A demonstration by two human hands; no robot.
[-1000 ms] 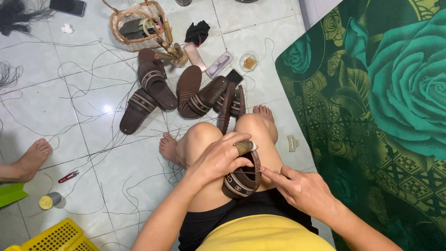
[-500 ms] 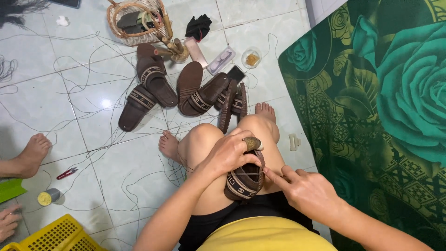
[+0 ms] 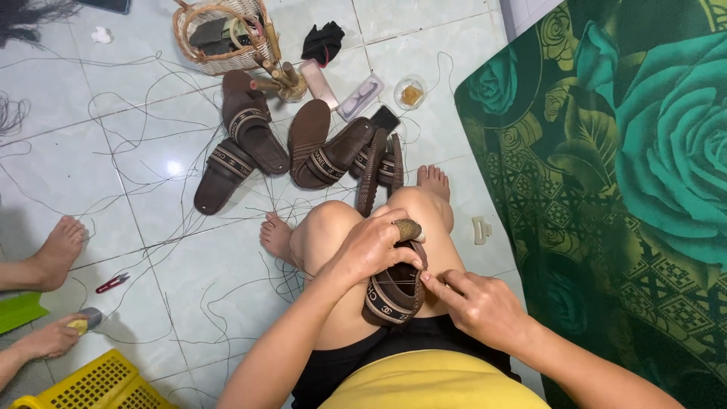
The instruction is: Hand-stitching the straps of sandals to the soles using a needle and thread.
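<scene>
Head view looks straight down on a person seated on the tiled floor (image 3: 189, 250), knees drawn up. A brown sandal (image 3: 395, 291) with a banded strap rests on the thigh, at about six o'clock from the raised knee. The left hand (image 3: 375, 250) is closed over the sandal's upper edge, a metal thimble (image 3: 409, 229) on one finger, wrist bent downward and forearm running in from seven o'clock. The right hand (image 3: 477, 303) comes in from five o'clock, fingers narrowed to a pinch at the sandal's side edge; it seems to hold a needle or thread, though that is too small to be sure of.

Risk, as I judge it: the sandal sits on a sloping thigh, held by one hand only, so a hard pull from the pinching hand could twist it out of that hold. Loose threads (image 3: 151, 151) trail over the floor near the bare feet and could snag. More brown sandals (image 3: 250, 132) lie at twelve o'clock, beside a wicker basket (image 3: 219, 57).
</scene>
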